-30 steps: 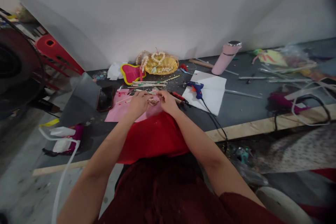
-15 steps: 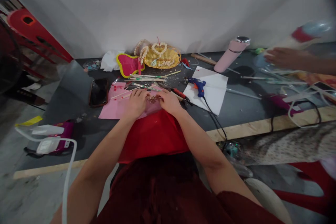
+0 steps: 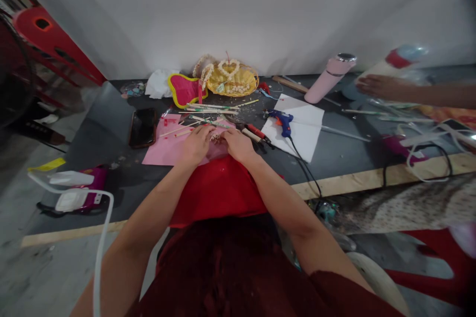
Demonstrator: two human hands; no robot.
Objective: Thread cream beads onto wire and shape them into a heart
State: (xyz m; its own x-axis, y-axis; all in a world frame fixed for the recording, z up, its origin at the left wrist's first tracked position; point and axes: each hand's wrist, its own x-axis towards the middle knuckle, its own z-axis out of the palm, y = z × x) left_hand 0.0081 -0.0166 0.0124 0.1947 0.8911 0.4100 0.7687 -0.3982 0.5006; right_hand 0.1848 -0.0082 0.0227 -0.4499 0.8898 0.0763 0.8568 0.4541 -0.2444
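My left hand (image 3: 198, 144) and my right hand (image 3: 237, 144) meet over a pink sheet (image 3: 158, 151), fingers curled in. Between their fingertips is a small cluster of pale and brownish beads (image 3: 215, 137); both hands grip it from either side, though its exact shape is too small to make out. Red cloth (image 3: 219, 188) lies under my wrists. Just beyond the fingers are thin printed sticks (image 3: 211, 109). To the right of my right hand lie a red-handled tool (image 3: 256, 131) and a blue glue gun (image 3: 283, 121) on white paper (image 3: 307, 131).
A yellow basket (image 3: 251, 90) with beaded hearts stands by the wall, near a pink bottle (image 3: 325, 84). A phone (image 3: 143, 128) and a purple power strip (image 3: 97, 183) with a white cable lie left. At right, another person's hand (image 3: 375, 86) holds a pale, red-banded bottle (image 3: 397, 58).
The other person's hand and the bottle have moved left and lower. My hands stay around the beads, with only slight finger movement. The whole view has shifted a little.
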